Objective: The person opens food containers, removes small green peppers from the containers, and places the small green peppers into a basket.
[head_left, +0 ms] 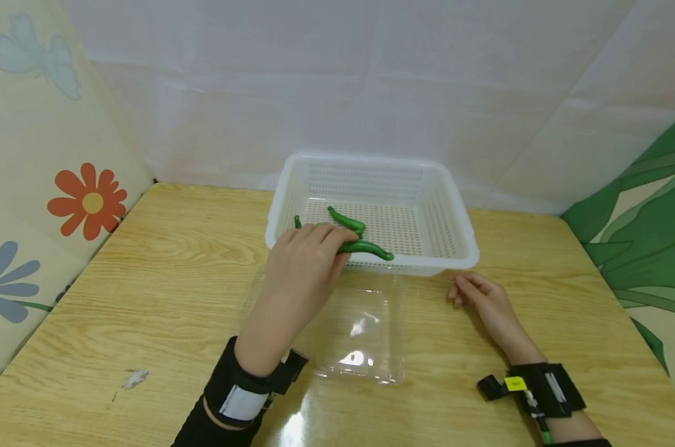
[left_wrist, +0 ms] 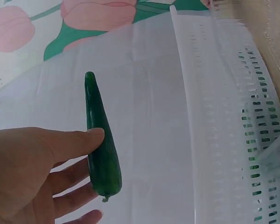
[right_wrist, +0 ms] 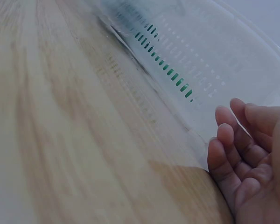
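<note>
My left hand (head_left: 309, 264) pinches a green chili pepper (head_left: 367, 249) between thumb and fingers, above the front rim of a white slotted basket (head_left: 468, 251). In the left wrist view the chili pepper (left_wrist: 102, 161) shows nearly whole, its stem stub at the lower end. Inside the basket lies another green chili pepper (head_left: 345, 219), and the tip of a further pepper (head_left: 297, 221) shows beside my left hand, which hides the rest. My right hand (head_left: 488, 304) is by the basket's front right corner, fingers loosely curled and holding nothing.
A clear plastic container (head_left: 365, 329) stands on the wooden table (head_left: 164, 298) directly before the basket, below my left forearm. Behind the basket hangs a white sheet (head_left: 315, 93). Painted panels with a red flower (head_left: 91, 202) and green leaves (head_left: 650, 242) border the sides.
</note>
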Available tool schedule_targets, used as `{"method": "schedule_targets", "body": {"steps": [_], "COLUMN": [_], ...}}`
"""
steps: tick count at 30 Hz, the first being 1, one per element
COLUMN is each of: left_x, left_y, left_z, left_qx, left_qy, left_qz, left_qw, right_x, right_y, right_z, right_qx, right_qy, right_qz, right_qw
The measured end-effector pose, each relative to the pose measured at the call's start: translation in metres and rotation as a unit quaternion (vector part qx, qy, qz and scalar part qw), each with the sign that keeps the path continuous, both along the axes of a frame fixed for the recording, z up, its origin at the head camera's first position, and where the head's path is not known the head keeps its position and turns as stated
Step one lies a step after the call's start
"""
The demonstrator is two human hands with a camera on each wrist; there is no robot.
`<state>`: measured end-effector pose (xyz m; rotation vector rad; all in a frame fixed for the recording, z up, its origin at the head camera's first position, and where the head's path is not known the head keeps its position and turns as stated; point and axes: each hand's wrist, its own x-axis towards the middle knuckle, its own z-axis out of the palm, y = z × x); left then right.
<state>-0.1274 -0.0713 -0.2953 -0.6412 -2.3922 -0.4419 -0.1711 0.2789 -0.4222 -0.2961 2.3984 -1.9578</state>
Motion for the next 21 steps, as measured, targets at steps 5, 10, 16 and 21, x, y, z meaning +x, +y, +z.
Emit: {"method": "schedule_targets", "body": {"steps": [5, 10, 16, 21], "left_x": [-0.002, -0.007, -0.014, -0.019], "left_y": [-0.003, -0.007, -0.011, -0.015], "left_z": [0.000, -0.002, -0.006, -0.010], "left_qx": [-0.006, -0.005, -0.006, -0.006], "left_qy": [-0.027, -0.040, -0.041, -0.064], "left_qz": [0.011, 0.018, 0.035, 0.054], "left_qw": [0.9996, 0.9990, 0.9985, 0.9965], "right_x": [0.000, 0.001, 0.001, 0.001], "right_y": [0.000, -0.001, -0.001, -0.001], "right_z": [0.001, 0.002, 0.002, 0.002], "right_qx": [0.004, 0.012, 0.016, 0.012], "right_qy": [-0.003, -0.005, -0.005, -0.005], "right_qz": [-0.001, -0.001, -0.003, -0.004], "right_qw": [1.0000, 0.9999, 0.9999, 0.9999]}}
